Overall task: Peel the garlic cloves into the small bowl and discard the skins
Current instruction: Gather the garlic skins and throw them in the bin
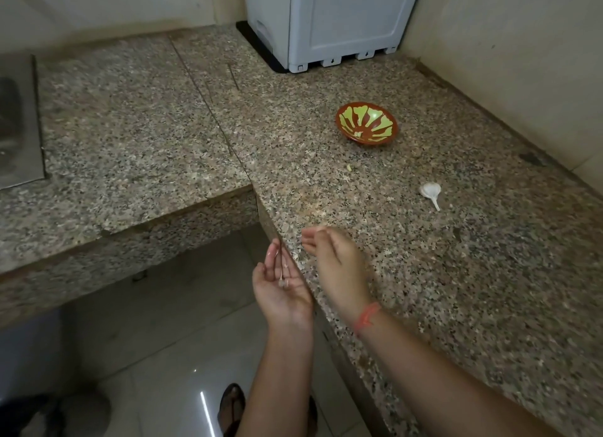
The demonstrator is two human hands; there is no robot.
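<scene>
- The left hand (282, 293) is held palm up just off the worktop (456, 273) edge, with fingers relaxed and slightly cupped. Nothing is gripped, but a few thin skins (284, 282) are carried loose on the palm.
- The right hand (336, 260) is seen just beside it, over the worktop edge, with fingers loosely curved toward the left hand. Nothing can be made out in it, though it's a bit blurred tbh.
- An orange band (367, 317) is worn on the right wrist.
- The bowl (381, 128), red-brown with green streaks, is sat further back on the worktop, well apart from both hands. A pale speck is seen near its bottom; whether that's a clove can't be told.
- The garlic (430, 190), still wrapped in white skin with its stalk pointed toward the near side, is left lying on the worktop off to the right. Neither the bowl nor a hand is touched by it.
- A small pale bit (349, 167) is left on the worktop near the front of the bowl.
- A grey box (326, 22) is stood at the back by the wall, and a steel sink (16, 120) is set in at the far left.
- Down below, shiny floor (163, 355) tiles and a foot (231, 404) in a sandal are seen.
</scene>
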